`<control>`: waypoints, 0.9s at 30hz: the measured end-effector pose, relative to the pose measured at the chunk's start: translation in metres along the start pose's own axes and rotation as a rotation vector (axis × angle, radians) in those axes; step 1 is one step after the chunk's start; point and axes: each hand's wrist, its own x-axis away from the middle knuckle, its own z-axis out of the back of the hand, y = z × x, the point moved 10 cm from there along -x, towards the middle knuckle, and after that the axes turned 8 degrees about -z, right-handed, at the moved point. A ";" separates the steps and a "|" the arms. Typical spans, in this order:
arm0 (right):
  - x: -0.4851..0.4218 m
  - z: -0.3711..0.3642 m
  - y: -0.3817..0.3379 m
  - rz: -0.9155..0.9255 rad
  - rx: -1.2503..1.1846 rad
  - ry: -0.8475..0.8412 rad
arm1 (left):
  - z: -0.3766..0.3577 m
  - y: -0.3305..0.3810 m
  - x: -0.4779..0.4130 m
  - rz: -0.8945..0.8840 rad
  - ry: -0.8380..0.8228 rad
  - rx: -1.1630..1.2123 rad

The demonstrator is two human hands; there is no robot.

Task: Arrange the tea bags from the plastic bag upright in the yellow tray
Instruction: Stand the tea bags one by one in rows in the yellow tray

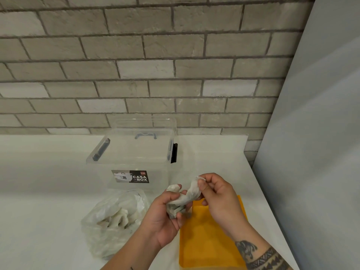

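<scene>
Two hands meet just below the middle of the frame, above the near edge of a white counter point(48, 191). The left hand point(165, 219) is turned palm up, its fingers curled round a small clump of tea bags point(174, 211), with the thumb laid over the top. The right hand point(216, 193), on a tattooed forearm point(261, 256) coming in from the lower right corner, pinches the upper end of one tea bag point(191, 191) between thumb and forefinger; its other fingers are folded loosely behind.

That tea bag is limp and bent. Its long axis climbs from the clump at lower left to the pinch at upper right, and its lower end touches the clump.

Left of the hands lies the crumpled plastic bag point(115, 217), with more pale tea bags heaped inside. The yellow tray point(206, 242) sits flat under the right hand, toward the lower right. Behind, at centre, a clear storage box point(136, 158) with dark latches stands lidded against the brick wall point(155, 65).
</scene>
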 end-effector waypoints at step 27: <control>0.018 -0.045 0.010 0.089 0.404 -0.250 | -0.014 0.005 0.005 -0.049 0.087 -0.034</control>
